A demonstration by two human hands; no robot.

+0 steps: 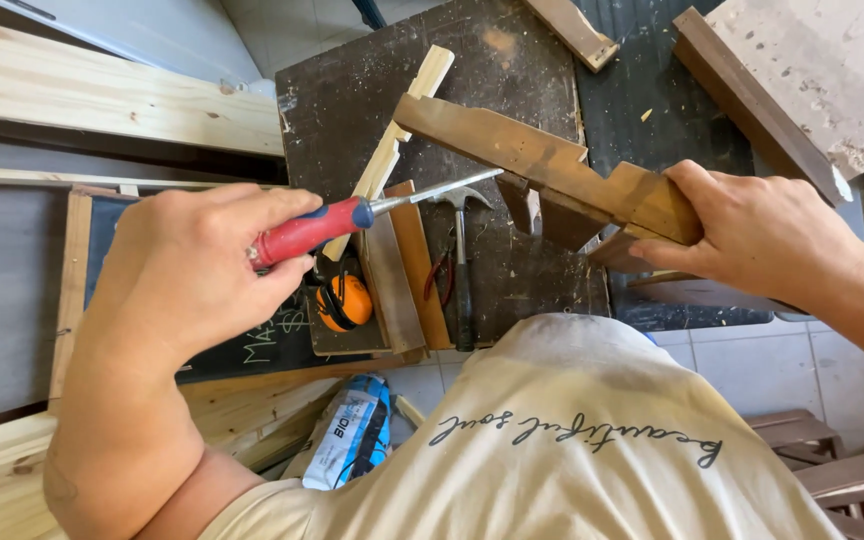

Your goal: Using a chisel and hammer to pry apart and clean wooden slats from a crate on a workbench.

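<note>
- Left hand (197, 265): clenched around the red handle of a screwdriver (352, 215); metal shaft points right, tip at the underside of the wood piece, near a notch
- Right hand (752, 235): grasping the wood piece (552, 165) by its stepped right end, thumb on top; the piece is held in the air above the board, long arm angled up to the left
- Handling judgement: a firm hold close to the joint keeps the piece from twisting; the tip is best kept pointed away from the holding fingers, with short, steady pressure, as a slip looks the main risk
- Shirt (572, 440): pale, dusty, fills the lower view and hides the floor below
- Bag (352, 435): blue and white, on the floor beside pale planks
- Ear muffs (344, 300): orange, on the dark board (512, 60)
- Hammer (462, 250): claw type, lying on the board under the shaft; pliers just beside it
- Slats (402, 260): several, leaning across the board beneath the working spot
- Far right: a speckled slab (822, 70) with a dark wooden edge, well apart
</note>
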